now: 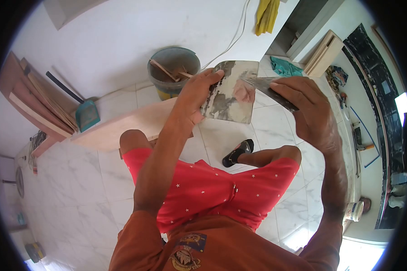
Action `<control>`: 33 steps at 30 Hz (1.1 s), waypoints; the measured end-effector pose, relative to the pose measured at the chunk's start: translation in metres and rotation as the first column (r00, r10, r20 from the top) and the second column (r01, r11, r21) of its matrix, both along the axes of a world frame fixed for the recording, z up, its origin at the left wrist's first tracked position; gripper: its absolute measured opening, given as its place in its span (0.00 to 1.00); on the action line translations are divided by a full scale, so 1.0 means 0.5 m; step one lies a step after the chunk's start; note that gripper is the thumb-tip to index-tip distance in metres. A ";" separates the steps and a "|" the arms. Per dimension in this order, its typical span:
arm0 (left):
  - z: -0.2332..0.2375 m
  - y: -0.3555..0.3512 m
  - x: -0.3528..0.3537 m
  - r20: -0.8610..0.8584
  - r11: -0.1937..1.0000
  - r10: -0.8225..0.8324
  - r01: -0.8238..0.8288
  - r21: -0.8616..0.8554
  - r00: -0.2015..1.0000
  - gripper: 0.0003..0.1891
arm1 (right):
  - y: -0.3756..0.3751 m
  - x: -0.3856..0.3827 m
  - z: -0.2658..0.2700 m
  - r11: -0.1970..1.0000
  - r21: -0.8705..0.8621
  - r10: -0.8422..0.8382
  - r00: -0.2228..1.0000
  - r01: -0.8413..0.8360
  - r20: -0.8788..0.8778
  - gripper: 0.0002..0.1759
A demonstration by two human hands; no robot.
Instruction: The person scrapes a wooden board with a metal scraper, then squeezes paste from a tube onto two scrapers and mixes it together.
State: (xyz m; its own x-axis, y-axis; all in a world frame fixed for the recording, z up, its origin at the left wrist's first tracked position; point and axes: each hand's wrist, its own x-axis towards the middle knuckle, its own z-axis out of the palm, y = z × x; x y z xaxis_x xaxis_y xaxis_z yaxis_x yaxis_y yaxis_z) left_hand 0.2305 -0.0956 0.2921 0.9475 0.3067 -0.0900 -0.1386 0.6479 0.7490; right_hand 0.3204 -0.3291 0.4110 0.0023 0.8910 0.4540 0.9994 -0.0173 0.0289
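Observation:
My left hand [195,95] grips the left edge of a flat, stained board [230,104], its thumb on the upper face. A lump of pinkish paste [244,91] lies on the right part of the board. My right hand [309,106] is closed round a putty knife [269,90], whose blade points left and reaches over the board's right edge near the paste. Whether the blade touches the paste I cannot tell.
A bucket [175,52] with wood scraps stands beyond the board. A long pale plank [126,124] lies left of my legs. A teal dustpan [87,115] and wood panels [43,97] lean at the left wall. A green cloth [285,67] is on the floor.

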 end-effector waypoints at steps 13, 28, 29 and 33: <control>0.004 -0.031 0.003 0.191 0.842 -0.182 0.253 -0.477 0.965 0.14 | 0.008 -0.011 -0.080 0.970 0.227 0.056 0.991 -0.082 0.118 0.42; 0.055 -0.034 -0.010 0.028 0.960 0.075 -0.065 -0.274 0.997 0.13 | -0.060 0.062 -0.085 0.972 0.234 -0.058 0.984 0.017 0.171 0.33; 0.062 -0.028 -0.016 0.044 0.963 0.072 -0.058 -0.263 0.996 0.13 | -0.064 0.062 -0.094 0.965 0.255 -0.086 0.991 0.057 0.104 0.33; 0.083 -0.030 -0.008 0.111 0.975 0.026 -0.001 -0.222 0.994 0.14 | -0.057 -0.015 -0.157 0.878 0.255 0.058 0.438 0.406 -0.897 0.19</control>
State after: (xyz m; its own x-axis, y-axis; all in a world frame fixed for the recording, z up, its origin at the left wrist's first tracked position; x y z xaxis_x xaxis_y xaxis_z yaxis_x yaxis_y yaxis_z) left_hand 0.2268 -0.1104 0.3334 0.9514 0.3037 -0.0504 -0.2232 0.7932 0.5666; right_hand 0.3127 -0.3577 0.3326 0.7267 0.5662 0.3890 0.4540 0.0293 -0.8905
